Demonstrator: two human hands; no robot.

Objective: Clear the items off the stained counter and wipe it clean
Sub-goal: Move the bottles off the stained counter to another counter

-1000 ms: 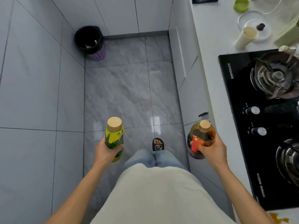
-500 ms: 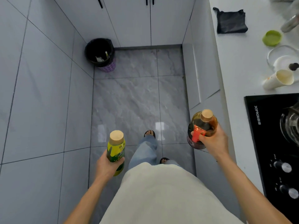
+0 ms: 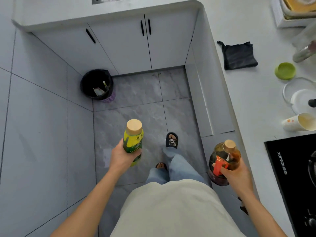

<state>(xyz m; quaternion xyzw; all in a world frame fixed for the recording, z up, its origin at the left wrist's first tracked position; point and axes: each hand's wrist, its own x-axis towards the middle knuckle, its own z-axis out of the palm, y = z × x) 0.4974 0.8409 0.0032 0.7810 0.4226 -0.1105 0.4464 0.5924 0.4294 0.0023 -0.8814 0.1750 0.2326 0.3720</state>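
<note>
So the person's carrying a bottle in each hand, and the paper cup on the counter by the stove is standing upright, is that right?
Not quite. The left hand does hold the yellow bottle and the right hand the amber bottle, but the head view shows the paper cup lying on its side on the counter, not upright.

hob [image 3: 290, 177]: white brand lettering "XINGION", approximate | yellow-green bottle [image 3: 133, 142]: dark label characters, too small to read | slipper [image 3: 172, 140]: print unreadable

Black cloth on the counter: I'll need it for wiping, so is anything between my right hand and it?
Nothing lies on the counter between them, but the right hand is full, gripping the amber bottle.
</note>
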